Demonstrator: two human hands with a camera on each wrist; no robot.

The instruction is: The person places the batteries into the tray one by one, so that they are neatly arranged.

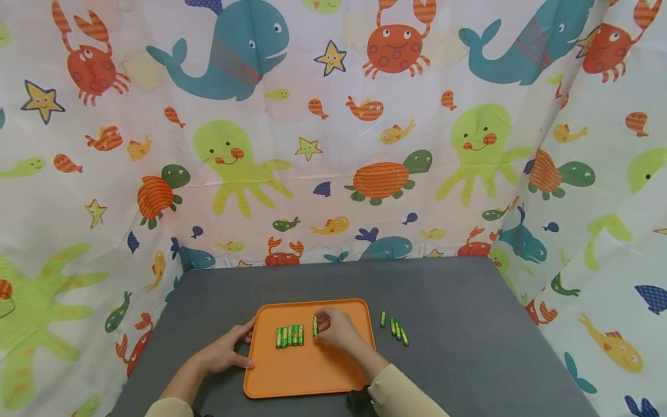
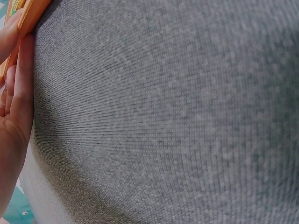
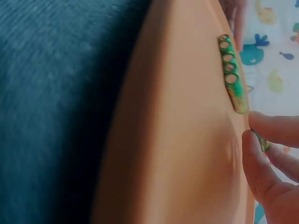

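Several green-and-gold batteries [image 1: 289, 335] stand side by side in a row on the orange tray [image 1: 307, 370]. My right hand [image 1: 335, 331] pinches one battery [image 1: 315, 326] between thumb and fingertips, over the tray just right of that row. In the right wrist view the pinched battery [image 3: 260, 140] is mostly covered by the fingers, and the row [image 3: 231, 74] shows its round ends. At the tray's left side, my left hand [image 1: 223, 350] holds the edge, fingers near the upper part and thumb lower down. The left wrist view shows the rim [image 2: 33, 16] between its digits.
Several loose batteries [image 1: 399, 332] lie on the grey table [image 1: 458, 324] right of the tray, one a little apart from the others. A curtain [image 1: 333, 139] printed with sea animals hangs behind the table and along both sides.
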